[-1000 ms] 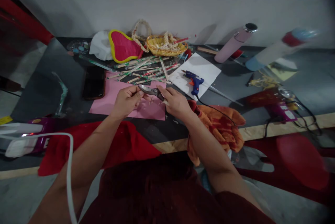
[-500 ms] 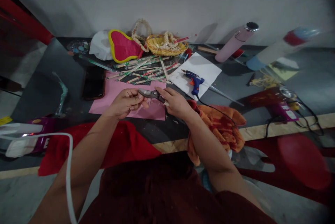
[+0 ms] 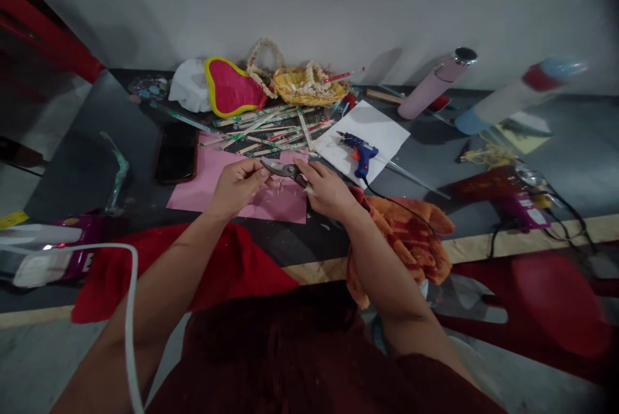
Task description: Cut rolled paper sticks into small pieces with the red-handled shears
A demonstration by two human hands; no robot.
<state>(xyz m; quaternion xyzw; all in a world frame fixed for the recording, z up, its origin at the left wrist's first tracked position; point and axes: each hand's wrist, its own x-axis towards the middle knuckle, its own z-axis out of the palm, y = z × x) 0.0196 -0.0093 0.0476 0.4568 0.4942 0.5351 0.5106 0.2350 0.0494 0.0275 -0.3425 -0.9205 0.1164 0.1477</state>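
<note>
My right hand (image 3: 329,191) is wrapped round the handles of dark pruning shears (image 3: 285,170), whose blades point left. At the blade end, my left hand (image 3: 239,187) has its fingers pinched together; whatever they hold is too small to make out. Both hands are over a pink sheet (image 3: 275,204) with small pale bits on it. Behind them lies a pile of wrapped wooden sticks (image 3: 271,132). A blue glue gun (image 3: 362,155) rests on a white sheet (image 3: 387,127) to the right.
A phone (image 3: 176,153) lies left of the pink sheet. Along the back are a pink heart shape with yellow edging (image 3: 232,88), a wicker basket (image 3: 290,82) and a pink flask (image 3: 432,85). An orange cloth (image 3: 411,227) and red cloth (image 3: 227,272) lie at the front edge.
My left hand has shifted slightly right and up, with its fingers drawn closer together near the blades. My right hand still grips the shears.
</note>
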